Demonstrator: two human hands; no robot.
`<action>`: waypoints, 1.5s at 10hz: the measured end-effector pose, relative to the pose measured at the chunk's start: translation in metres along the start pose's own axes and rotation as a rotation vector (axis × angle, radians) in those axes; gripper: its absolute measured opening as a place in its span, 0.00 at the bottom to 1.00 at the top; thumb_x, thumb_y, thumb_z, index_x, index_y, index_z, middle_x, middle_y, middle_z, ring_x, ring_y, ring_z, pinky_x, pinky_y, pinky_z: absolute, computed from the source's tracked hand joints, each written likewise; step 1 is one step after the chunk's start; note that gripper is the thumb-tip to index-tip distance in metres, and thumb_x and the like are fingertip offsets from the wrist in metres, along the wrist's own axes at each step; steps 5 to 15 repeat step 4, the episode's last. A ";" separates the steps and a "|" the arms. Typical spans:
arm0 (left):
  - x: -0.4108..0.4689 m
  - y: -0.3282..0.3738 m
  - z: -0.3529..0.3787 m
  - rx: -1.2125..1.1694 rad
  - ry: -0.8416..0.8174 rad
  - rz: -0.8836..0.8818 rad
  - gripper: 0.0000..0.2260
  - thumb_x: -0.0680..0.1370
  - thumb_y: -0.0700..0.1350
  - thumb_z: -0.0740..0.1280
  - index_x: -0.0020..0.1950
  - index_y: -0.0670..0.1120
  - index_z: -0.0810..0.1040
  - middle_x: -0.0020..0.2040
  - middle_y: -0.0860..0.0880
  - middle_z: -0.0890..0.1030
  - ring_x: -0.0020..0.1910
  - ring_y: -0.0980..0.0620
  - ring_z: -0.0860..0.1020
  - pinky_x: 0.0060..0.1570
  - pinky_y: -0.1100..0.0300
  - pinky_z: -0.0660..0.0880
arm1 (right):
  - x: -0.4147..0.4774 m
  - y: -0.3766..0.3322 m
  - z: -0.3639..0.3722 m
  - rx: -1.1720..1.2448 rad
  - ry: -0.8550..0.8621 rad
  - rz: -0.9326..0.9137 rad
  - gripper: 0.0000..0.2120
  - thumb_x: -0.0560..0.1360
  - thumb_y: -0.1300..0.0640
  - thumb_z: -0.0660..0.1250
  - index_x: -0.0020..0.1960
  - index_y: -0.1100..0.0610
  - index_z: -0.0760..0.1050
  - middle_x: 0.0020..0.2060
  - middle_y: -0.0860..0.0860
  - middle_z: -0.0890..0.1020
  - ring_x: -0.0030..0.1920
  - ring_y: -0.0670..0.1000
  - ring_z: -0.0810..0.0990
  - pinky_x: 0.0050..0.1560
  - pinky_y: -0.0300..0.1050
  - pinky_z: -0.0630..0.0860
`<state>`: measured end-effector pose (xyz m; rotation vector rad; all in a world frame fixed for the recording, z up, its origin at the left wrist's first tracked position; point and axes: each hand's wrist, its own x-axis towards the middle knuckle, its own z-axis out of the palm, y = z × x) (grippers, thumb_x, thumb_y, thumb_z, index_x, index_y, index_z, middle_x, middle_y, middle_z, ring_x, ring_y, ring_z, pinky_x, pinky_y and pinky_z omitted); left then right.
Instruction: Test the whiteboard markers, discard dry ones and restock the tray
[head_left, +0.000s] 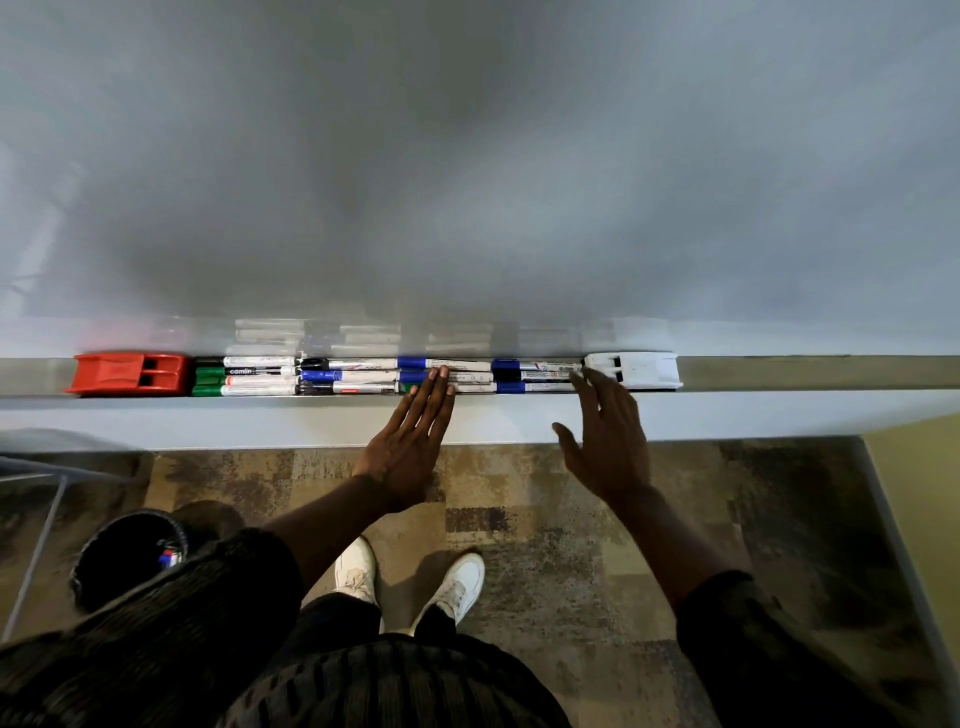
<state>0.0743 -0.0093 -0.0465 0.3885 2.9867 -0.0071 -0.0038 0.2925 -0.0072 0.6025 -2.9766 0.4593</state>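
From the head view we look down a smooth, glossy grey-white whiteboard (467, 156) to the narrow metal tray (779, 374) that runs along its lower edge. The markers (363, 376) lie packed in the tray in several rows, slim white cylinders with printed barrels and green, black or blue plastic caps. Their long axes run left to right along the tray, and the caps we can make out sit at the left ends. A blocky red eraser (130, 374) closes the row on the left and a white eraser (636, 370) closes it on the right, both of moulded plastic. Our left hand (410, 441) reaches in palm down with its fingers straight and pressed together, and the fingertips (436, 376) rest on the middle markers by a blue cap without curling round anything. Our right hand (608, 441) is spread wide and relaxed, thumb out to the side, and holds nothing. Its fingertips reach the right ends of the markers just beside the white eraser, though we cannot tell whether they touch. Below lies mottled brown carpet (571, 519), where white shoes (457, 582) stand. A round bin (124, 556) with a black liner sits at lower left, with small blue and red items inside.
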 end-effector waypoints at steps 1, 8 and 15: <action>-0.009 -0.002 -0.003 0.005 0.024 -0.027 0.56 0.75 0.49 0.76 0.86 0.36 0.38 0.86 0.34 0.36 0.86 0.36 0.35 0.84 0.41 0.43 | -0.009 -0.025 0.014 0.016 -0.044 -0.009 0.35 0.79 0.47 0.70 0.79 0.62 0.65 0.78 0.61 0.68 0.79 0.62 0.66 0.78 0.59 0.66; -0.079 -0.031 -0.007 0.002 0.070 -0.216 0.56 0.75 0.60 0.75 0.86 0.34 0.43 0.86 0.34 0.36 0.86 0.35 0.36 0.85 0.40 0.46 | -0.024 -0.112 0.050 0.100 -0.140 -0.100 0.38 0.77 0.44 0.72 0.81 0.58 0.63 0.81 0.58 0.66 0.81 0.60 0.63 0.80 0.59 0.63; -0.079 -0.031 -0.007 0.002 0.070 -0.216 0.56 0.75 0.60 0.75 0.86 0.34 0.43 0.86 0.34 0.36 0.86 0.35 0.36 0.85 0.40 0.46 | -0.024 -0.112 0.050 0.100 -0.140 -0.100 0.38 0.77 0.44 0.72 0.81 0.58 0.63 0.81 0.58 0.66 0.81 0.60 0.63 0.80 0.59 0.63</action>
